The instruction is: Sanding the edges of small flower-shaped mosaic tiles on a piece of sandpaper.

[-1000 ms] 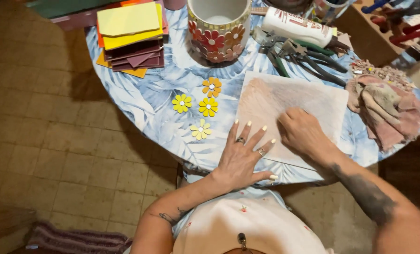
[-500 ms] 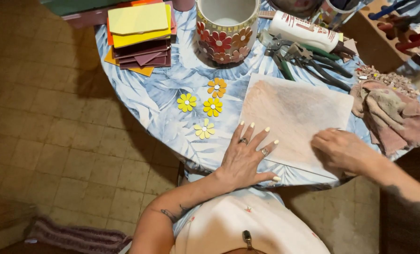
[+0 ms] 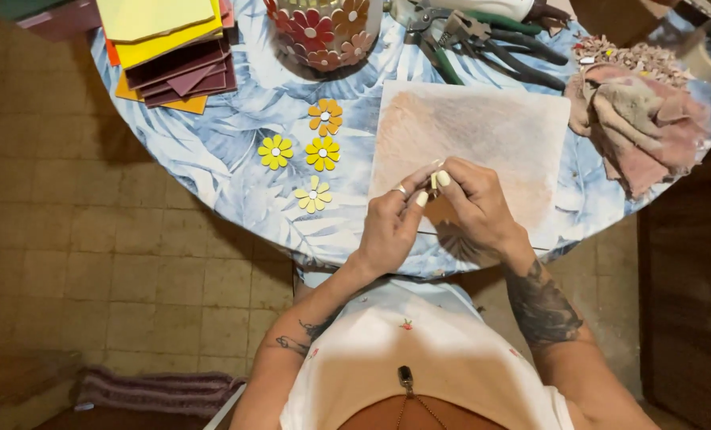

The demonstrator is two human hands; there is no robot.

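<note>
fingers (image 3: 439, 180) of both hands pinch a small pale piece (image 3: 432, 181) (perhaps a tile chip) over the dusty sheet (image 3: 483, 131) on the counter (image 3: 236, 151); left hand (image 3: 391, 223) and right hand (image 3: 475, 209) meet there, shaping it, which needs steady grip.

My tabletop (image 3: 212, 159) wears smooth printed cloth; the board (image 3: 491, 135) looks matt and chalky, the rag (image 3: 642, 119) rough, the flower tiles (image 3: 323, 153) glossy.

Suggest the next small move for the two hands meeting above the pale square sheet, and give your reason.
Probably lower the small pale piece onto the pale square sheet: both the left hand and right hand pinch it just above the sheet, near the yellow and orange flower pieces.
</note>
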